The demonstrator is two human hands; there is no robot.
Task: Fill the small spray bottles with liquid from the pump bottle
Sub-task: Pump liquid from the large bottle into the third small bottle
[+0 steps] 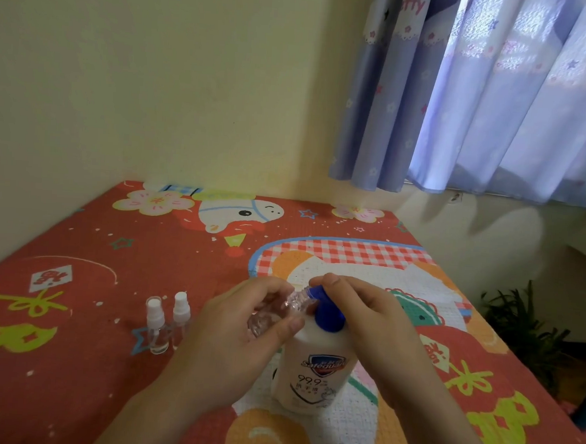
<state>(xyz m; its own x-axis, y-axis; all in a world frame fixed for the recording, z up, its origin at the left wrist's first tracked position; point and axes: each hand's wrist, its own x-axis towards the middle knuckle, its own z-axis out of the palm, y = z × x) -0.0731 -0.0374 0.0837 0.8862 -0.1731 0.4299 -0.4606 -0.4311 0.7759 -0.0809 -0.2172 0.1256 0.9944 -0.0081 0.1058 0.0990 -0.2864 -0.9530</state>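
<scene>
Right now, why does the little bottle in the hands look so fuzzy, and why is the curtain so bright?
In the head view, the small clear bottle held in the left hand is see-through and slightly blurred, so its edges fade into the fingers; daylight shines through the curtain, washing out its pattern; the wide lens bends the table edge too.

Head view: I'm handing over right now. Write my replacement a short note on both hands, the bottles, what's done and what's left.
Left hand: holds an uncapped clear small spray bottle, tilted, mouth at the blue pump nozzle.
Right hand: rests on the pump head of the white pump bottle.
Two capped spray bottles stand to the left on the patterned mat; both look empty.
Done: first bottle positioned; fill level unclear.
Left: pump, recap, fill the other two.
</scene>
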